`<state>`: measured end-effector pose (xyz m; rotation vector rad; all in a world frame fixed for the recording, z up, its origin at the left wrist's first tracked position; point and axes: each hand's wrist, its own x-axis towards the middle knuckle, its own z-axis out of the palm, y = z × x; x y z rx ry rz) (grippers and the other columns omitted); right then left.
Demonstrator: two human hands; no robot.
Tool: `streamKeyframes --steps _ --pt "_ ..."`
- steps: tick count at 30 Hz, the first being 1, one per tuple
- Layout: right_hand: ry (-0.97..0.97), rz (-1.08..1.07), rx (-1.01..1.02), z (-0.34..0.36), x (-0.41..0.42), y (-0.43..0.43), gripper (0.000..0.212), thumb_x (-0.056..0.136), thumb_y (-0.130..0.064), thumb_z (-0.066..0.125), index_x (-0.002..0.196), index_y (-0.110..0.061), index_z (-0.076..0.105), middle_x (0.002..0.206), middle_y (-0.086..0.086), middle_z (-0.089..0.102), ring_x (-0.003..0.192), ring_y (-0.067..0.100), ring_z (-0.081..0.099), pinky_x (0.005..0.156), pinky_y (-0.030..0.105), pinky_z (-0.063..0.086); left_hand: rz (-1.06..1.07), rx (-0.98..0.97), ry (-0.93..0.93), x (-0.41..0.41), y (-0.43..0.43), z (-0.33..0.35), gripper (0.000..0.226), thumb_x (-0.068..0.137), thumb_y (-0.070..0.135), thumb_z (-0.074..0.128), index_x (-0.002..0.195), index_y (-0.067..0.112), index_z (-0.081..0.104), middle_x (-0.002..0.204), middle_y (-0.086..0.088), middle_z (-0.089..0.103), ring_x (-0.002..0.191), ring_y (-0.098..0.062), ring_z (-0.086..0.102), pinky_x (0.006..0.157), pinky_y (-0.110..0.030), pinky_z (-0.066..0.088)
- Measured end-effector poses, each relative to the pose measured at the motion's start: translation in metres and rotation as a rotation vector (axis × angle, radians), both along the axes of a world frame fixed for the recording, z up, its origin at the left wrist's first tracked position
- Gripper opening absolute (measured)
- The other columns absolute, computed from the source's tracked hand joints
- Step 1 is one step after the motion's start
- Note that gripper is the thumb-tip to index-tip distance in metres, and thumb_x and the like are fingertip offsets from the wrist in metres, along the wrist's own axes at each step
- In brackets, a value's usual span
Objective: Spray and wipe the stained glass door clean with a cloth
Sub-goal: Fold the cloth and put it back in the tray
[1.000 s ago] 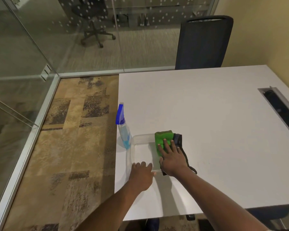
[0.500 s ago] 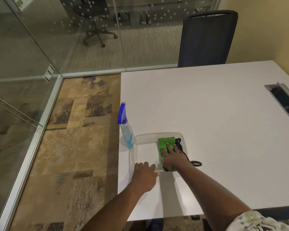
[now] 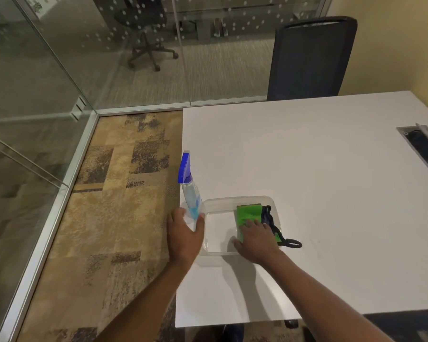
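Note:
A clear spray bottle [image 3: 191, 193] with a blue head and blue liquid stands at the left edge of the white table [image 3: 307, 169]. My left hand [image 3: 184, 234] is at the bottle's base, thumb and fingers spread on either side of it, not closed. Beside it sits a clear plastic tray [image 3: 232, 200] holding a folded green cloth [image 3: 248, 213] with a dark strap [image 3: 272, 222] trailing over the rim. My right hand [image 3: 256, 239] lies flat on the cloth, fingers on top. Glass panels [image 3: 27, 77] with a metal fitting [image 3: 78, 108] stand at the left.
A dark office chair [image 3: 309, 58] stands at the table's far side. A cable slot [image 3: 423, 144] is sunk in the table at the right. Patterned carpet [image 3: 114, 193] lies between table and glass. Another chair [image 3: 146, 45] shows behind the far glass.
My left hand has moved from the tray's near corner up and left to the base of the spray bottle. The cloth has gone down into the tray under my right hand.

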<state>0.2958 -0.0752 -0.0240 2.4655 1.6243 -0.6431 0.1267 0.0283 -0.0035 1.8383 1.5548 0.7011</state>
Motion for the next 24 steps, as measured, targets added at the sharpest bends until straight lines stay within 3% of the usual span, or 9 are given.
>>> streamKeyframes --steps 4,7,12,17,24 --pt "0.010 0.041 0.034 -0.006 -0.019 -0.025 0.071 0.092 -0.072 0.040 0.142 -0.023 0.053 0.151 0.008 0.048 0.142 0.029 0.039 0.118 0.049 0.025 0.096 -0.176 -0.080 0.015 0.040 0.017 0.077 0.085 0.045 0.080 0.142 0.009 0.043 0.139 -0.014 0.053 0.127 -0.031 0.053 0.105 -0.041 0.047" --pt "-0.007 0.072 0.030 -0.012 -0.023 -0.036 0.068 0.090 -0.069 0.047 0.139 -0.023 0.057 0.154 0.012 0.046 0.146 0.034 0.035 0.121 0.054 0.017 0.060 -0.190 -0.044 0.031 0.057 0.020 0.087 0.084 0.046 0.081 0.152 0.010 0.040 0.146 -0.014 0.052 0.133 -0.032 0.053 0.110 -0.044 0.047" --pt "0.010 0.058 0.172 -0.013 -0.026 -0.043 0.023 0.081 -0.030 0.080 0.103 -0.027 0.080 0.127 0.017 0.069 0.124 0.044 0.060 0.105 0.065 0.041 0.055 -0.201 -0.025 0.044 0.069 0.016 0.065 0.089 0.041 0.078 0.139 0.008 0.054 0.133 -0.012 0.064 0.119 -0.029 0.064 0.093 -0.032 0.049" --pt "0.002 0.060 0.312 -0.017 -0.025 -0.043 0.029 0.060 -0.021 0.097 0.084 -0.030 0.082 0.104 0.012 0.076 0.101 0.042 0.072 0.084 0.064 0.055 0.080 -0.150 -0.055 0.042 0.073 0.017 0.052 0.091 0.029 0.077 0.132 0.003 0.059 0.124 -0.015 0.069 0.113 -0.031 0.067 0.097 -0.035 0.052" --pt "0.013 0.065 0.360 -0.021 -0.026 -0.041 0.030 0.059 -0.019 0.097 0.084 -0.029 0.082 0.100 0.011 0.077 0.100 0.041 0.073 0.084 0.065 0.055 0.067 0.025 -0.065 0.022 0.071 0.030 0.040 0.088 0.024 0.079 0.117 0.001 0.064 0.107 -0.018 0.071 0.099 -0.033 0.069 0.091 -0.035 0.052"
